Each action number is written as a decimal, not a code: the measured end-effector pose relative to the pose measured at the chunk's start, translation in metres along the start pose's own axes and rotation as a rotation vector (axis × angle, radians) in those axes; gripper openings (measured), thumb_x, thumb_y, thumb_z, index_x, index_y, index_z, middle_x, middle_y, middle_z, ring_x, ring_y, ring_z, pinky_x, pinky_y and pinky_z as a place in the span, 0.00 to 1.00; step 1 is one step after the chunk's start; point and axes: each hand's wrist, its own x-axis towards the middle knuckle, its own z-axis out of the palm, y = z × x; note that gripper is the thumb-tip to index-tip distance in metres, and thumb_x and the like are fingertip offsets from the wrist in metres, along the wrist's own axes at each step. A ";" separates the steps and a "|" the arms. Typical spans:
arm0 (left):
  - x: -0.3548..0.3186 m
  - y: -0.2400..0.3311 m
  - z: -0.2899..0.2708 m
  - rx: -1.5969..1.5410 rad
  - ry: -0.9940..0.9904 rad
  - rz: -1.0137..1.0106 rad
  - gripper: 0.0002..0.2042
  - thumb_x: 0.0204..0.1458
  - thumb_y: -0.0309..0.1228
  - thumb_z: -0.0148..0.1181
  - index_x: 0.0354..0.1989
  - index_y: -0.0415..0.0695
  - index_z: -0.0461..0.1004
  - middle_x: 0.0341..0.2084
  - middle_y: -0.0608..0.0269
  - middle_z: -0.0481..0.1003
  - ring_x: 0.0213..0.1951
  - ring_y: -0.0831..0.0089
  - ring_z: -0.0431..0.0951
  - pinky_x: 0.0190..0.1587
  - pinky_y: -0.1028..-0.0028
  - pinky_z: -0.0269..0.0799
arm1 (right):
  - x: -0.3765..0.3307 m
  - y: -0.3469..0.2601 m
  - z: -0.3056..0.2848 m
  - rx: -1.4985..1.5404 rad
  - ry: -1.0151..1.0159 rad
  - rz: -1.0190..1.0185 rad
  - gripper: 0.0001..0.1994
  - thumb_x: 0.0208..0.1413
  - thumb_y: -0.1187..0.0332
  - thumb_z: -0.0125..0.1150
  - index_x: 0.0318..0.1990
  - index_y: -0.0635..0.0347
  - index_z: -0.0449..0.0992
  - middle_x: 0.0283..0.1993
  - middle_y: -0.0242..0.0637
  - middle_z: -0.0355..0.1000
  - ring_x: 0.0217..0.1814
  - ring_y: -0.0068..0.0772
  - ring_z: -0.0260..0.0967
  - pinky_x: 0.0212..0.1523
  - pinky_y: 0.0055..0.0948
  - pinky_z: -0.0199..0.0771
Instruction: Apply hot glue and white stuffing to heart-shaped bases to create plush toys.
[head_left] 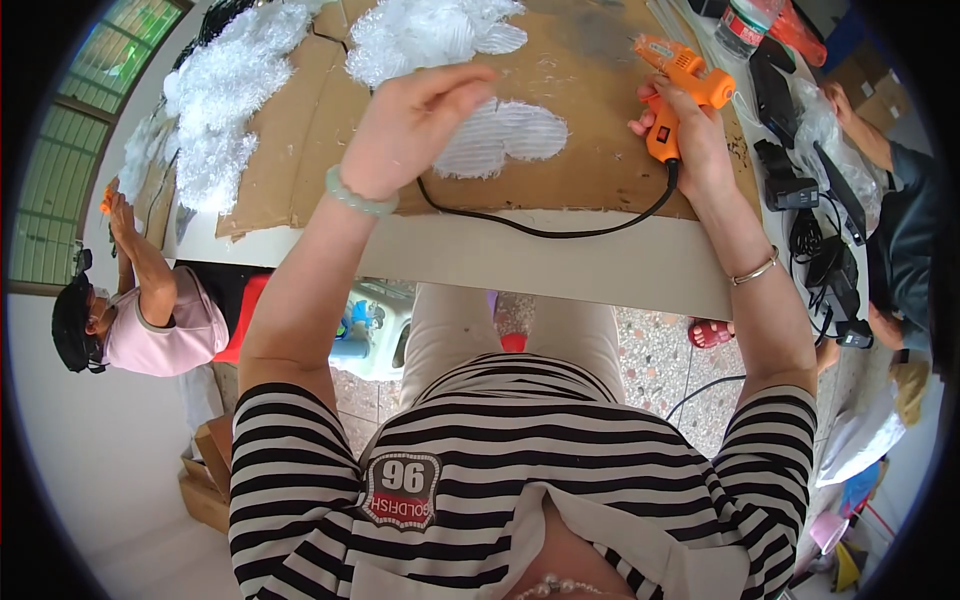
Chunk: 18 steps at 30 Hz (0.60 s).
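Note:
My right hand (703,140) is wrapped round the handle of an orange hot glue gun (712,84), whose nozzle points to the far left. A black cord (560,234) runs from the handle's base across the table's front edge and back under my left hand. My left hand (395,130) hovers over the cardboard, its fingers pressed together; whatever may be between the fingertips is hidden. Just beneath and right of it lies a flat, ribbed white cloud-shaped piece (525,140). Beyond my fingers is a heap of fluffy, translucent white material (415,40).
Cardboard (300,150) covers the white table (520,262). A larger fluffy white mass (215,130) lies at left. Black power adapters (790,190), loose cables and a plastic bottle (742,28) crowd the right edge. Co-workers stand at left (165,315) and right (910,220).

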 end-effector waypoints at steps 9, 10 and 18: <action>-0.003 -0.020 -0.022 0.341 -0.251 0.087 0.24 0.41 0.24 0.66 0.51 0.43 0.71 0.46 0.56 0.74 0.50 0.64 0.72 0.50 0.71 0.67 | -0.002 -0.006 0.002 -0.023 0.015 0.060 0.14 0.58 0.66 0.52 0.46 0.66 0.68 0.36 0.37 0.69 0.26 0.22 0.63 0.33 0.29 0.73; -0.001 -0.021 -0.022 0.354 -0.261 0.095 0.26 0.39 0.24 0.67 0.52 0.44 0.70 0.46 0.55 0.74 0.49 0.61 0.72 0.50 0.71 0.67 | -0.003 -0.006 0.002 -0.021 0.018 0.067 0.14 0.58 0.66 0.52 0.46 0.66 0.68 0.36 0.37 0.69 0.26 0.22 0.63 0.33 0.29 0.73; 0.000 -0.030 -0.019 0.469 -0.223 0.136 0.26 0.37 0.33 0.69 0.49 0.47 0.72 0.39 0.56 0.75 0.41 0.58 0.73 0.44 0.66 0.69 | -0.002 -0.006 0.002 -0.046 0.013 0.080 0.14 0.58 0.65 0.52 0.46 0.67 0.69 0.37 0.37 0.69 0.27 0.22 0.63 0.32 0.28 0.71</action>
